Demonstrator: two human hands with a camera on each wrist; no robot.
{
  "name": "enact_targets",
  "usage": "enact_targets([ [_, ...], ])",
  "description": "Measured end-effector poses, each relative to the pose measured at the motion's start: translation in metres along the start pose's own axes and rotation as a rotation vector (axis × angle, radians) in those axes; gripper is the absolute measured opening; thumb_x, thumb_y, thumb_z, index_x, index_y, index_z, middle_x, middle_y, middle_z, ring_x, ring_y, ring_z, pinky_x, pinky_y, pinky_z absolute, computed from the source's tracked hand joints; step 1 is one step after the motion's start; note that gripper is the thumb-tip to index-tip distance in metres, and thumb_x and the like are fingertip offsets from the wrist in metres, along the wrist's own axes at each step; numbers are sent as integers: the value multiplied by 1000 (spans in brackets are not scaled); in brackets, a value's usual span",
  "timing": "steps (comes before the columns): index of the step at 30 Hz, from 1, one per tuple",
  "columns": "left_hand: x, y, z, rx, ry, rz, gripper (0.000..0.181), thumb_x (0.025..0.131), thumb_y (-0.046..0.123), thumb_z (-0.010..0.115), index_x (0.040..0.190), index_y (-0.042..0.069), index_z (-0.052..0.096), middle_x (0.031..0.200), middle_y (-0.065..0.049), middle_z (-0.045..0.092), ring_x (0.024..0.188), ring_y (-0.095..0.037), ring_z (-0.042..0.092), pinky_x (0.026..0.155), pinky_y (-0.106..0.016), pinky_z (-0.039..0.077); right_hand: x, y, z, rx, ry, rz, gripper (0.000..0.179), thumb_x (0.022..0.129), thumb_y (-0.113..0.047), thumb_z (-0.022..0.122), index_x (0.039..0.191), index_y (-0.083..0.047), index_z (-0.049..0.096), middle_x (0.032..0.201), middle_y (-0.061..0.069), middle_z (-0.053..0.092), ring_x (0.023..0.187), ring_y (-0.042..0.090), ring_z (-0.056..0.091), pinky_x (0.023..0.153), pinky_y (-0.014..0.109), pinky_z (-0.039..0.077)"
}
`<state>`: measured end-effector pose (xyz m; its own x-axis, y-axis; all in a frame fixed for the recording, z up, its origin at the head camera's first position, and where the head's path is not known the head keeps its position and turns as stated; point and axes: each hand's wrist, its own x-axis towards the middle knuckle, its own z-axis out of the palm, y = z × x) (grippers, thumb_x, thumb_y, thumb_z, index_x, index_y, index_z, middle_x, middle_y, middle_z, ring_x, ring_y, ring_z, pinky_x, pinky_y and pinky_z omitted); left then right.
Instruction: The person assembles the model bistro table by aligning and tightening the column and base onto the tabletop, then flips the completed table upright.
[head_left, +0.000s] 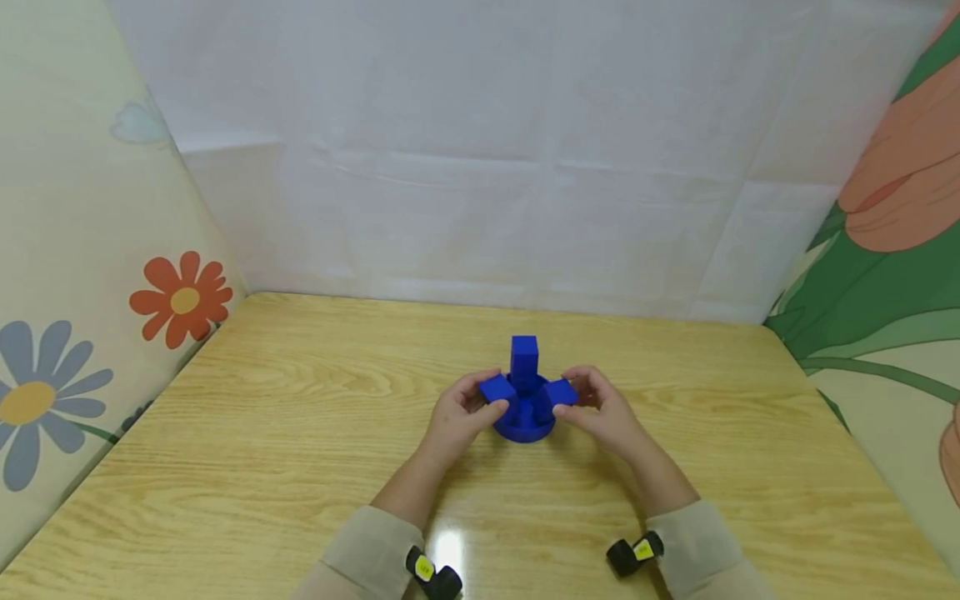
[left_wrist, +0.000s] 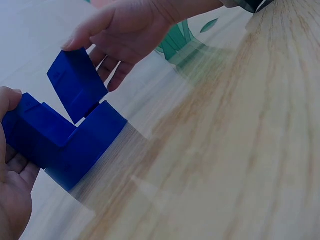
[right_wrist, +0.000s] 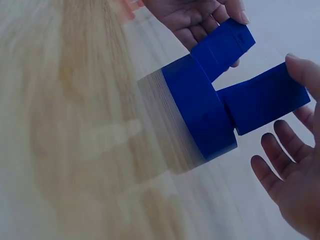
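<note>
A round blue plastic base (head_left: pixel 523 434) stands on the table, carrying three blue rectangular blocks. The back block (head_left: pixel 524 358) stands upright, untouched. My left hand (head_left: pixel 452 419) pinches the left block (head_left: pixel 498 388), which leans outward, between thumb and fingers. On the other side, my right hand (head_left: pixel 613 419) holds the right block (head_left: pixel 560 392) with the thumb in front and fingers behind; this block leans outward too. In the right wrist view the right-hand block (right_wrist: pixel 267 97) meets the rim of the base (right_wrist: pixel 200 110). How the blocks join the base inside is hidden.
The wood-grain table (head_left: pixel 300 433) spreads around the base. A white cloth (head_left: pixel 487 167) hangs behind it, and flower-printed sheets (head_left: pixel 67 250) stand at the left and right sides. Black wrist cameras (head_left: pixel 433 573) sit near both sleeves.
</note>
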<state>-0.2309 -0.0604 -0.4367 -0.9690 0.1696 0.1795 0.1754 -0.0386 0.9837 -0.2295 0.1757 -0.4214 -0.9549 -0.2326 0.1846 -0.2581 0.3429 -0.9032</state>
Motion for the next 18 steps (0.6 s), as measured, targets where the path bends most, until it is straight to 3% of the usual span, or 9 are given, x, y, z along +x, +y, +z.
enact_targets([
  [5, 0, -1, 0, 10, 1, 0, 45, 86, -5, 66, 130, -9, 55, 132, -28, 58, 115, -22, 61, 94, -20, 49, 1, -1, 2, 28, -14, 8, 43, 87, -10, 72, 122, 3, 50, 114, 18, 59, 105, 16, 54, 99, 34, 44],
  [10, 1, -1, 0, -4, 1, -13, 45, 85, -7, 66, 129, -9, 56, 132, -28, 58, 108, -10, 61, 92, -18, 49, -2, 2, -5, 104, -62, -95, 30, 93, 0, 56, 121, 12, 49, 118, 29, 56, 103, 5, 55, 93, 20, 46],
  [13, 1, -1, -1, -2, 1, -13, 45, 86, -6, 66, 129, -9, 56, 132, -27, 58, 107, -9, 61, 93, -18, 49, -3, 3, -8, 143, -89, -113, 31, 94, 2, 52, 122, 14, 49, 119, 32, 54, 101, 0, 55, 90, 16, 47],
  [18, 1, -2, -2, 13, 0, -4, 45, 86, -5, 66, 130, -10, 55, 132, -28, 59, 113, -19, 61, 94, -19, 49, -1, 1, -6, 97, -83, -82, 32, 92, -2, 61, 120, 9, 53, 118, 28, 59, 104, 7, 57, 96, 26, 48],
])
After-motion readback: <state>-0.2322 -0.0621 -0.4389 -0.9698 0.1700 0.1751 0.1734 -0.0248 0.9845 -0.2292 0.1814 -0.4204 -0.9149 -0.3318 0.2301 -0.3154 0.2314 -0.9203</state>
